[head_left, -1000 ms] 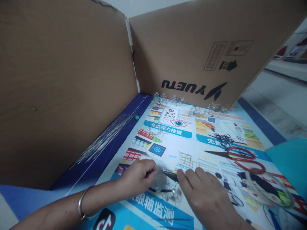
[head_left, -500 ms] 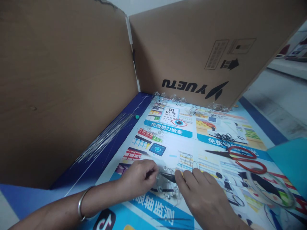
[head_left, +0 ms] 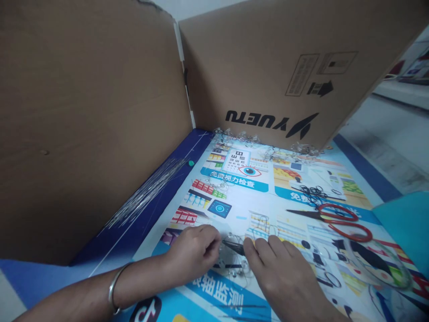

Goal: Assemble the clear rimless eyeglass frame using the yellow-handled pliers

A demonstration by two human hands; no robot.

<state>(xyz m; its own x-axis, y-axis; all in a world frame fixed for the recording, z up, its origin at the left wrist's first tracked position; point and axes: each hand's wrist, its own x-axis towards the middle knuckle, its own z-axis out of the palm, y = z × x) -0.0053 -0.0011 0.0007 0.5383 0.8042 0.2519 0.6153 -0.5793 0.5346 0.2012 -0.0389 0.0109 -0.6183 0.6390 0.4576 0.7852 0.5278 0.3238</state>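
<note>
My left hand (head_left: 196,251), with a metal bangle (head_left: 113,286) on its wrist, is closed in a pinch at the wire with clear beads (head_left: 233,272). Fine loops of this wire spread between my two hands, low over the printed sheet. My right hand (head_left: 281,268) is wrapped round dark-tipped pliers (head_left: 233,247). Their jaws point left and reach close to my left fingertips. The handles are hidden under my right palm. Exactly what the jaws touch is too small to tell.
Red-handled scissors (head_left: 331,217) lie to the right, beside black rings (head_left: 313,192) and a clear round dish (head_left: 382,264). Thin straight wires (head_left: 144,192) lie at left. Beaded wire pieces (head_left: 239,135) line the base of the cardboard panels (head_left: 261,67). Dark needle-like rods (head_left: 244,307) lie in front.
My left hand has turned very slightly, and the pliers' tips have shifted a little to the left. Everything else stays in place.
</note>
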